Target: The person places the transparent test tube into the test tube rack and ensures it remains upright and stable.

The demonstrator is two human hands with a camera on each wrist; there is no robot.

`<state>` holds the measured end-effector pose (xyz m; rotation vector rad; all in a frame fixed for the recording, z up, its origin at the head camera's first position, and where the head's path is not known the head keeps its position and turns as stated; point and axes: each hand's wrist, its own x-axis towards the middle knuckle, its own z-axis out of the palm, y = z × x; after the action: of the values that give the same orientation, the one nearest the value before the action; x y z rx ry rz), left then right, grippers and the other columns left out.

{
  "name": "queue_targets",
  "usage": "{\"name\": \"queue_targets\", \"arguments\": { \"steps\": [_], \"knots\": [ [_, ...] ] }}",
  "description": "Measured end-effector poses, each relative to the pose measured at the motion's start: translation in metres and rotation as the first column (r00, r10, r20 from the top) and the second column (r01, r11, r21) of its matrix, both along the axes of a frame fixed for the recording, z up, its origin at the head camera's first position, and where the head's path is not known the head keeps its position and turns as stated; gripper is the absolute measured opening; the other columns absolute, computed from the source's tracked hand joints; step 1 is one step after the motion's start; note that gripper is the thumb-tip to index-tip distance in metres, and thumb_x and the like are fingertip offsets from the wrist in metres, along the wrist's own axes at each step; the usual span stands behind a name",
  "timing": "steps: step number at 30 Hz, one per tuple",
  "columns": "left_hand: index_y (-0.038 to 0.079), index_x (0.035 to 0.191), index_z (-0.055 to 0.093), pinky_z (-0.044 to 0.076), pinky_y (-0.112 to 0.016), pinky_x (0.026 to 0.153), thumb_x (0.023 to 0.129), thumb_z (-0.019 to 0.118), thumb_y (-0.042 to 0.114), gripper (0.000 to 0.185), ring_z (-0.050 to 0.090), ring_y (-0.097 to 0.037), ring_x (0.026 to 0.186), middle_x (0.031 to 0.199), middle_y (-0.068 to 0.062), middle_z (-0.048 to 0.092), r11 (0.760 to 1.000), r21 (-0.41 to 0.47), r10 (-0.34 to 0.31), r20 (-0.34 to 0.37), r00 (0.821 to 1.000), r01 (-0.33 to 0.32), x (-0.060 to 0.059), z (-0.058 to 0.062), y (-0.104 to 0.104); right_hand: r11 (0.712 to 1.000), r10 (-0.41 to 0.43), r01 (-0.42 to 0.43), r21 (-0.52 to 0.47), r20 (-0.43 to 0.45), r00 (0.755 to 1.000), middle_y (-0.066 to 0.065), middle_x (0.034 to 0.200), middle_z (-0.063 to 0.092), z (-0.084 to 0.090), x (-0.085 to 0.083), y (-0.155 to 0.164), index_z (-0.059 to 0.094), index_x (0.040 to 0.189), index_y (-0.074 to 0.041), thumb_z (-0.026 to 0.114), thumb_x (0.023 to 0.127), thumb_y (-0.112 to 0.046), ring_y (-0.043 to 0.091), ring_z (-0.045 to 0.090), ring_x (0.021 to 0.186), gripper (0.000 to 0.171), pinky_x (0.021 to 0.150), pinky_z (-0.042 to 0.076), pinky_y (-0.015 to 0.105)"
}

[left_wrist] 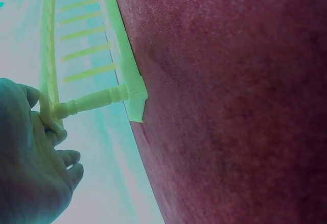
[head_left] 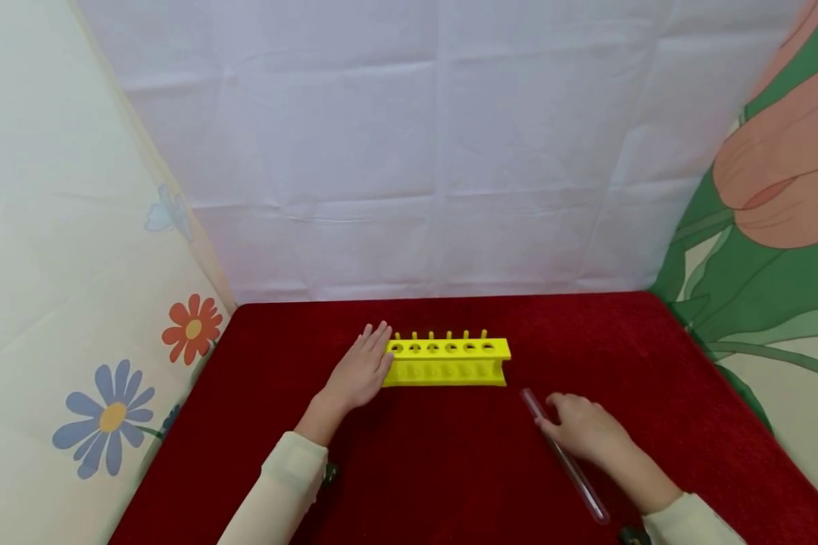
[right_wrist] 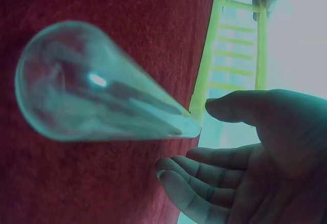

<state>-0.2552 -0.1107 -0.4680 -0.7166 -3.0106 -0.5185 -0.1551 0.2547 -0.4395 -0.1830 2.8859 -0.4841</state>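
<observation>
Curtained booth [head_left: 27, 189] | creased white backdrop [head_left: 354, 144] | floral side hangings [head_left: 784, 280] | red tabletop [head_left: 436, 469]

The rack [head_left: 450, 357] stands on the table [head_left: 416, 469], left of and behind the tube [head_left: 573, 471].

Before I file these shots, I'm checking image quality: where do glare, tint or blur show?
Head view: fairly even light, yellow rack and red cloth vivid; left wrist: blue-green cast, left hand dim against a washed-out backdrop; right wrist: similar cast, bright glint on the clear tube, whose near end looks soft.
</observation>
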Motion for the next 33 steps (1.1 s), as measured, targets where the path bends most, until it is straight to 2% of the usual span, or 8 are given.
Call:
{"name": "queue_targets", "arguments": {
  "steps": [6, 15, 21, 29, 33],
  "knots": [
    [0.003, 0.161, 0.021, 0.016, -0.041, 0.127, 0.112, 0.029, 0.033, 0.058, 0.014, -0.027, 0.156, 0.168, -0.011, 0.019, 0.998, -0.061, -0.012, -0.037, 0.999, 0.01, -0.0004, 0.0019, 0.0016, 0.999, -0.023, 0.024, -0.022, 0.044, 0.999, 0.004, 0.078, 0.056, -0.0004, 0.0014, -0.0041, 0.063, 0.102, -0.001, 0.067, 0.096, -0.025, 0.015, 0.054, 0.065, 0.025, 0.056, 0.049, 0.03],
    [0.0, 0.159, 0.025, 0.018, -0.039, 0.126, 0.111, 0.03, 0.031, 0.057, 0.018, -0.027, 0.155, 0.166, -0.014, 0.024, 0.995, -0.099, -0.025, -0.074, 0.997, 0.017, -0.0016, 0.0028, 0.0035, 1.0, -0.016, 0.015, 0.013, 0.097, 0.995, 0.004, 0.076, 0.056, -0.0012, 0.0012, -0.0081, 0.06, 0.096, -0.003, 0.069, 0.095, -0.026, 0.017, 0.055, 0.063, 0.024, 0.056, 0.049, 0.032],
    [0.001, 0.16, 0.023, 0.017, -0.039, 0.126, 0.112, 0.028, 0.032, 0.058, 0.017, -0.026, 0.156, 0.167, -0.014, 0.022, 0.992, -0.122, -0.026, -0.057, 0.998, 0.019, -0.0027, 0.0023, 0.0037, 1.0, -0.006, 0.002, 0.029, 0.151, 0.989, 0.006, 0.076, 0.055, -0.0016, 0.0027, -0.0094, 0.056, 0.097, 0.0, 0.068, 0.095, -0.024, 0.019, 0.057, 0.063, 0.026, 0.056, 0.051, 0.034],
    [0.001, 0.16, 0.023, 0.018, -0.039, 0.126, 0.111, 0.028, 0.033, 0.059, 0.017, -0.026, 0.156, 0.167, -0.013, 0.022, 0.99, -0.137, -0.031, -0.049, 0.998, 0.024, -0.0025, 0.0028, 0.003, 0.999, 0.005, -0.012, 0.05, 0.133, 0.991, 0.007, 0.075, 0.055, -0.0021, 0.0037, -0.01, 0.054, 0.092, -0.001, 0.07, 0.092, -0.018, 0.02, 0.057, 0.063, 0.024, 0.055, 0.05, 0.034],
    [0.001, 0.16, 0.023, 0.017, -0.039, 0.126, 0.112, 0.028, 0.033, 0.059, 0.017, -0.026, 0.156, 0.167, -0.013, 0.022, 0.989, -0.143, -0.029, -0.044, 0.999, 0.023, -0.0017, 0.0043, 0.0022, 0.999, 0.013, -0.021, 0.048, 0.159, 0.987, 0.007, 0.075, 0.056, -0.0029, 0.0042, -0.0095, 0.052, 0.093, -0.001, 0.069, 0.092, -0.017, 0.021, 0.057, 0.064, 0.023, 0.056, 0.05, 0.036]
  ]
}}
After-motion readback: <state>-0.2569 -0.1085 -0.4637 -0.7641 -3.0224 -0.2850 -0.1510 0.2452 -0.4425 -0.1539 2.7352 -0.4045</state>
